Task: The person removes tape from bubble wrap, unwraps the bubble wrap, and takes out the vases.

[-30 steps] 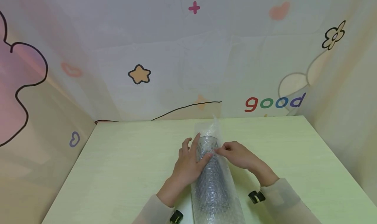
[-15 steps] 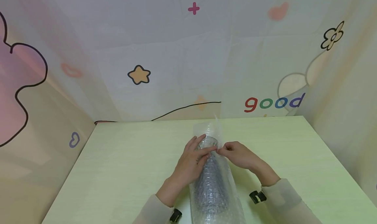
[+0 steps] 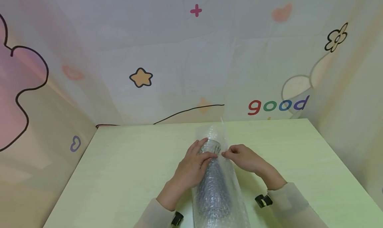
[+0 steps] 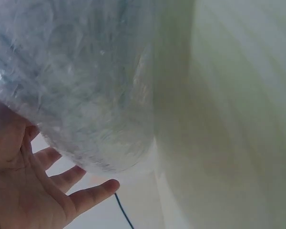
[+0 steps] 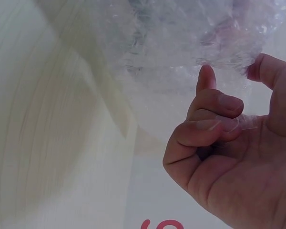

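Observation:
A bottle-shaped thing wrapped in bubble wrap (image 3: pixel 213 194) lies lengthwise in front of me, dark grey through the plastic and narrower toward the far end. My left hand (image 3: pixel 190 169) rests on its left side with fingers and thumb spread over the narrow part. In the left wrist view, the fingers (image 4: pixel 93 193) reach out along the wrapped side. My right hand (image 3: pixel 243 157) pinches the loose right edge of the bubble wrap between thumb and index finger. Its other fingers (image 5: pixel 190 138) are curled in the right wrist view, with a clear shiny strip by the palm.
The bundle lies on a pale green table (image 3: pixel 128 168), its near end running out of the frame's bottom. A printed cloth backdrop (image 3: pixel 167 55) rises behind the table and at both sides. Black wrist mounts (image 3: pixel 263 200) sit at the sleeves.
My left index finger has come across the wrap toward the right hand, then drawn slightly back. The right hand has shifted a little right with the pinched edge.

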The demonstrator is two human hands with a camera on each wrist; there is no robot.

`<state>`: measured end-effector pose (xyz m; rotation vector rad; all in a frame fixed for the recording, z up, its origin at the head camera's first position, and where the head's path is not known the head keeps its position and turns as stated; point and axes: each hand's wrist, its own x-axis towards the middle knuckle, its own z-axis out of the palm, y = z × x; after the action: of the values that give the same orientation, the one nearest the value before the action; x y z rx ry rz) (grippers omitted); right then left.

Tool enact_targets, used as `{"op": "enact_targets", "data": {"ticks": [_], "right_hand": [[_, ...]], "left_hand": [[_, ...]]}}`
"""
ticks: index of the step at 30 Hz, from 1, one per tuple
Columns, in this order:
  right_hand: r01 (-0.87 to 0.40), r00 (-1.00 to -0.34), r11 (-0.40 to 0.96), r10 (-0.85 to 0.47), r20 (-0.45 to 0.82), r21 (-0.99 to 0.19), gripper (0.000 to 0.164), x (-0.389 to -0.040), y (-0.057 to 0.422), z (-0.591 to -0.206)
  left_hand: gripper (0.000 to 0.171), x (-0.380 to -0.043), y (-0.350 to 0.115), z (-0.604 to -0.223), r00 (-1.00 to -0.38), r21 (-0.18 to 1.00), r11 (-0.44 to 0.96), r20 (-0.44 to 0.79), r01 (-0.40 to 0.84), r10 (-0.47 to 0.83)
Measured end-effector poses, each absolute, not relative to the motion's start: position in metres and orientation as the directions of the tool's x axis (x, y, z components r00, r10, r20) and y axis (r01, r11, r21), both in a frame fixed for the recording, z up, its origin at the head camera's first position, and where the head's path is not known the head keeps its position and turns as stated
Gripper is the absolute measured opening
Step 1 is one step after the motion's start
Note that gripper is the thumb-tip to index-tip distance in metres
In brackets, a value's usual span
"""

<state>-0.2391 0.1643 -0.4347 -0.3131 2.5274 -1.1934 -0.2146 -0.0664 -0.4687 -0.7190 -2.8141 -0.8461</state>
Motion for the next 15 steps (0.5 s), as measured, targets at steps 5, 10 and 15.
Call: {"op": "enact_targets", "data": {"ticks": [5, 10, 15], "right_hand": [[-0.059, -0.923, 0.624, -0.332, -0.196, -0.779, 0.037, -0.2385, 0.1677, -0.4339], [-0.055, -0.922, 0.622, -0.331, -0.199, -0.781, 0.036, -0.2378, 0.1710, -0.4324], [-0.049, -0.924, 0.629, -0.324, -0.204, -0.776, 0.033, -0.2378, 0.1734, -0.4307]], "left_hand": [[0.030, -0.2136, -0.0682, -0.4670, -0.885, 0.480, 0.744, 0.217, 0.465, 0.413], [0.030, -0.2128, -0.0704, -0.4656, -0.879, 0.502, 0.726, 0.189, 0.470, 0.438], [0.041, -0.2139, -0.0717, -0.4653, -0.876, 0.524, 0.714, 0.151, 0.464, 0.458]]}}
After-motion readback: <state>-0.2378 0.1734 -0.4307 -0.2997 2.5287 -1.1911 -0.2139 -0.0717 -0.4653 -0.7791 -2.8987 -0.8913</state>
